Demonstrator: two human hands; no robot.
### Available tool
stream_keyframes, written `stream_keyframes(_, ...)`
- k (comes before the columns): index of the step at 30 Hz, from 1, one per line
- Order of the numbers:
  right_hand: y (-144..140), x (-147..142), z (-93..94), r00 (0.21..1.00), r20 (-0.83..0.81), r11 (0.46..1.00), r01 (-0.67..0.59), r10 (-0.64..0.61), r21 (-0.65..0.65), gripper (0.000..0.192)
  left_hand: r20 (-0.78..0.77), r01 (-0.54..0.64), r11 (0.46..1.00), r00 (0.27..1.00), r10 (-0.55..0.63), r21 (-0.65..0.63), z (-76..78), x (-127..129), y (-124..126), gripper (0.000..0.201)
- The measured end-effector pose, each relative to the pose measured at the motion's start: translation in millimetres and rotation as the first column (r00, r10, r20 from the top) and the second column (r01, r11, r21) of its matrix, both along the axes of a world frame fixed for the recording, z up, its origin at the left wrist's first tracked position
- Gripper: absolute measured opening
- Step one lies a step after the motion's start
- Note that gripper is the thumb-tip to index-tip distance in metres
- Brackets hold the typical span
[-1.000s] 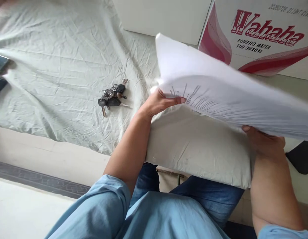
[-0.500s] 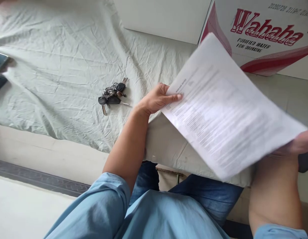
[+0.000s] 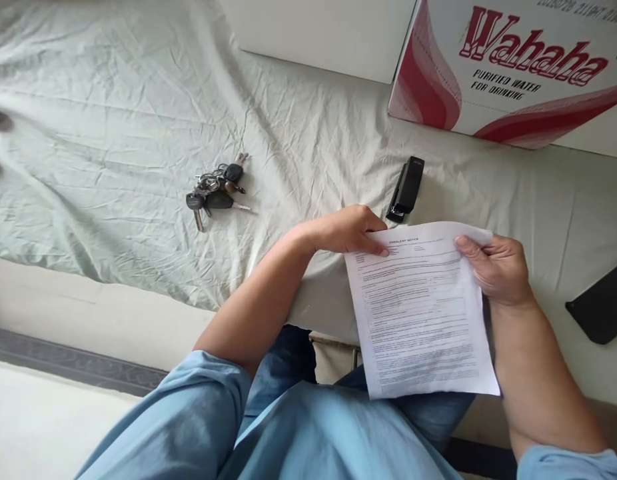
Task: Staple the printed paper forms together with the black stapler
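Printed sheets (image 3: pixel 421 313) at near edge of bed (image 3: pixel 113 133), overhanging my lap, long axis running away from me. Going left to right: keys (image 3: pixel 213 190) on sheet, well apart from my hands. My left hand (image 3: pixel 351 230) pinches top-left corner of sheets. Black stapler (image 3: pixel 406 189) just beyond that corner, nearer left hand. My right hand (image 3: pixel 496 267) grips top-right corner. Dark phone (image 3: pixel 601 303) near right edge. Water carton (image 3: pixel 513 73) at far edge.
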State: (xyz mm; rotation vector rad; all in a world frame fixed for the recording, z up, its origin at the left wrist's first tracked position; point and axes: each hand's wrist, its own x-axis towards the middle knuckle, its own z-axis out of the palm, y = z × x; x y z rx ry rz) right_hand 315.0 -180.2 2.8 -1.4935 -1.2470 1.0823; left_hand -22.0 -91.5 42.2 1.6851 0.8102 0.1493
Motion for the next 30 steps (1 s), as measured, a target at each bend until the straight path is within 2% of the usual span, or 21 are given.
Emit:
stream_keyframes(3, 3, 4, 1.4, 0.994, 0.103, 0.999, 0.048, -0.046, -0.018, 0.045, 0.015, -0.188, 0.981, 0.982, 0.189, -0.049, -3.4, -3, 3, 0.009)
stream_keyframes(5, 3, 9, 4.7, 0.984, 0.171, 0.998, 0.053, -0.045, -0.044, 0.042, -0.012, -0.309, 0.949, 0.951, 0.309, -0.067, -6.5, -2, 4, 0.009)
stream_keyframes(8, 5, 11, 9.1, 0.966, 0.251, 0.995, 0.079, -0.06, -0.066, 0.04, -0.016, -0.418, 0.908, 0.908, 0.419, 0.031, -13.8, 6, 2, 0.014)
stream_keyframes(13, 11, 10, 9.7, 0.935, 0.339, 0.985, 0.143, -0.104, -0.092, 0.044, 0.069, -0.549, 0.82, 0.835, 0.546, 0.163, -27.9, 22, -5, 0.017)
stream_keyframes(17, 15, 16, 7.5, 0.919, 0.369, 0.974, 0.194, -0.139, -0.118, 0.045, 0.1, -0.595, 0.759, 0.8, 0.592, 0.262, -33.9, 31, -11, 0.021)
stream_keyframes(20, 17, 19, 7.5, 0.904, 0.388, 0.966, 0.237, -0.181, -0.101, 0.044, 0.13, -0.629, 0.727, 0.774, 0.62, 0.276, -36.5, 33, -13, 0.034)
stream_keyframes(25, 18, 23, 8.6, 0.893, 0.387, 0.951, 0.291, -0.231, -0.104, 0.043, 0.125, -0.604, 0.773, 0.797, 0.592, 0.191, -39.5, 36, -12, 0.057)
stream_keyframes(27, 19, 25, 8.3, 0.899, 0.369, 0.948, 0.296, -0.237, -0.113, 0.043, 0.106, -0.589, 0.783, 0.807, 0.581, 0.201, -40.4, 37, -11, 0.06)
stream_keyframes(30, 19, 28, 7.6, 0.904, 0.36, 0.95, 0.288, -0.229, -0.121, 0.042, 0.103, -0.592, 0.765, 0.803, 0.587, 0.255, -42.5, 38, -11, 0.058)
